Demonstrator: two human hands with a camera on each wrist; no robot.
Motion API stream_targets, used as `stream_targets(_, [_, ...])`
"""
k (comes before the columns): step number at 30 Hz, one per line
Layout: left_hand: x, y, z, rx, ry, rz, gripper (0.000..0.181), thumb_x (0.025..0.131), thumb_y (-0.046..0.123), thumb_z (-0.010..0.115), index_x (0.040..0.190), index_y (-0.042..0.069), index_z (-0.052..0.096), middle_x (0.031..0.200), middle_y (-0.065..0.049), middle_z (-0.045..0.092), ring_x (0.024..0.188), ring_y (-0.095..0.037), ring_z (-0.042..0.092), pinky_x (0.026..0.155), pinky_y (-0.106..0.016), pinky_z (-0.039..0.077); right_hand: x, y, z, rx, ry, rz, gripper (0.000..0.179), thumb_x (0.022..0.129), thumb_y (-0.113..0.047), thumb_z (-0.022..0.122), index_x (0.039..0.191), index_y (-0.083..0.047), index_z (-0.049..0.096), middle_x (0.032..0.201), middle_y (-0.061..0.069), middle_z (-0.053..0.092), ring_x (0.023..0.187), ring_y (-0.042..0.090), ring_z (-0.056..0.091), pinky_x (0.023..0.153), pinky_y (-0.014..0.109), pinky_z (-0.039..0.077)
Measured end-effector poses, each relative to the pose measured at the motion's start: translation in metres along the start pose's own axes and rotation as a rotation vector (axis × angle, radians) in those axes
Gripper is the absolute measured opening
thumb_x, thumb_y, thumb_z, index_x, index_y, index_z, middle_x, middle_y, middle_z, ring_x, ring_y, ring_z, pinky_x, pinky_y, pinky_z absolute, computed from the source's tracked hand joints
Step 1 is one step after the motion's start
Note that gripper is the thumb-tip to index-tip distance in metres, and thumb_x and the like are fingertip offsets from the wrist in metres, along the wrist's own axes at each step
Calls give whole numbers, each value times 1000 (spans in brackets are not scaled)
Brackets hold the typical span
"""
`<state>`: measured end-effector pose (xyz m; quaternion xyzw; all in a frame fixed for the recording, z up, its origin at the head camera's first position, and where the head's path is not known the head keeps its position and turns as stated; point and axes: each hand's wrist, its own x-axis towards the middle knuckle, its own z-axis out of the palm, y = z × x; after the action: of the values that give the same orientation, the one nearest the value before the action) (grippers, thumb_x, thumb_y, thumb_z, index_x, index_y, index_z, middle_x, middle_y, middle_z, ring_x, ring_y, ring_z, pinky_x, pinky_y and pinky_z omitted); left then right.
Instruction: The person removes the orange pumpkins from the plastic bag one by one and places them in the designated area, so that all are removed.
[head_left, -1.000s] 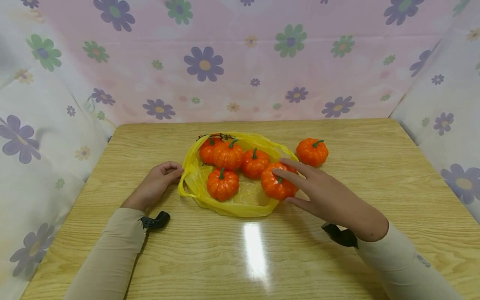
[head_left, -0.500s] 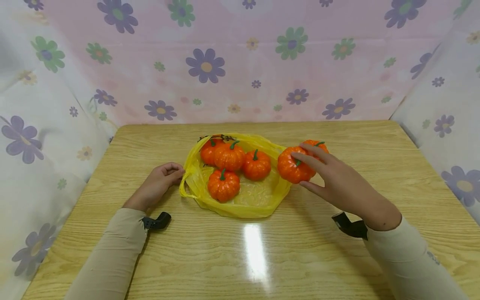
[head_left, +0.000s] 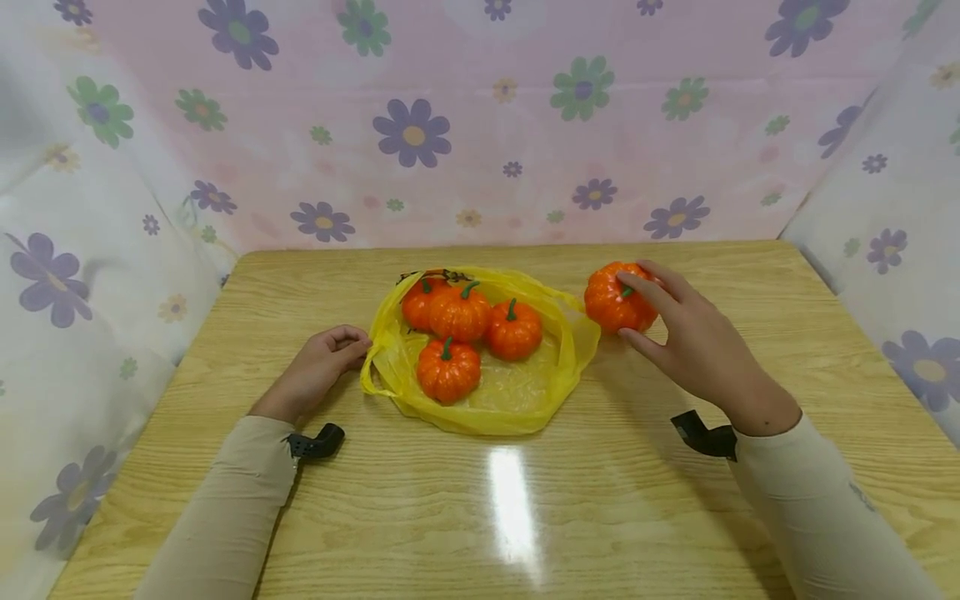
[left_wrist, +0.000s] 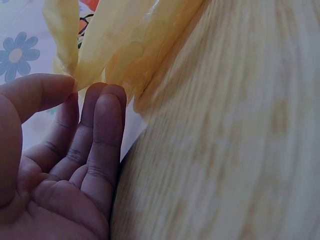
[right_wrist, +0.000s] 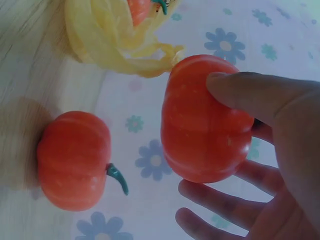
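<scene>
My left hand (head_left: 313, 371) pinches the left edge of a yellow plastic bag (head_left: 510, 423) between thumb and forefinger; the left wrist view shows the gathered film (left_wrist: 100, 55) at the fingertips. Inside the open bag sit several small orange pumpkins with green stems, among them a front pumpkin (head_left: 447, 371) and a right one (head_left: 514, 330). My right hand (head_left: 708, 350) grips another pumpkin (head_left: 611, 300), raised beyond the bag's right rim. In the right wrist view, a second loose pumpkin (right_wrist: 75, 160) stands on the table; the head view has it hidden behind the held one.
Under everything is a wood-grain table (head_left: 420, 517), with a bright reflection near its middle. A pink flowered cloth (head_left: 480, 108) hangs behind the far edge, and pale flowered cloth flanks both sides. Each wrist wears a black camera mount.
My right hand has carried the pumpkin out from over the bag's right side, rightward and farther back, until it covers the loose pumpkin in the head view. My left hand stays at the bag's edge.
</scene>
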<state>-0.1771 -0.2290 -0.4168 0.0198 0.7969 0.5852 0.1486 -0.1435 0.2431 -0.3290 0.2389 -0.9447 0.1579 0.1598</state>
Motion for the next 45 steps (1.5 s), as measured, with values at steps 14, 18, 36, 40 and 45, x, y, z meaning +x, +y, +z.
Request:
stream_targets(14, [1,1,-1,3,-5,8,33,106,25,51,122,-3,54,111,-1,60,99,-5,62,87,-19,54,3,18,5,8,65,175,69,87,-15,78,147,-7,46,152,27,37,106,50,60,78,62,55])
stream_targets(18, [1,0,-1,-2,-9,-1,32,106,24,50,122,-3,54,111,-2,60,100,-5,62,87,-19,54,2,24,6,14,87,204,69,87,-17,78,147,-7,45,152,28,37,103,51,61,75,63,54])
stream_targets(36, [0,3,-2,23,-7,13,35,106,26,51,122,-4,53,111,-1,63,99,-4,63,87,-18,53,-1,50,6,50,116,375,69,92,-22,70,150,-1,39,153,30,34,107,60,54,81,72,46])
stream_targets(40, [2,-1,-2,43,-4,-5,35,106,27,50,122,-3,54,115,-5,62,99,-4,63,87,-18,53,-2,57,7,49,108,385,70,93,-22,69,151,0,37,152,32,34,109,61,52,83,73,45])
stream_targets(45, [2,-2,-2,45,-2,8,34,106,27,49,121,-3,53,115,-6,61,101,-6,62,87,-19,53,-2,62,7,59,107,396,69,93,-22,69,151,0,37,152,33,32,111,62,50,86,75,43])
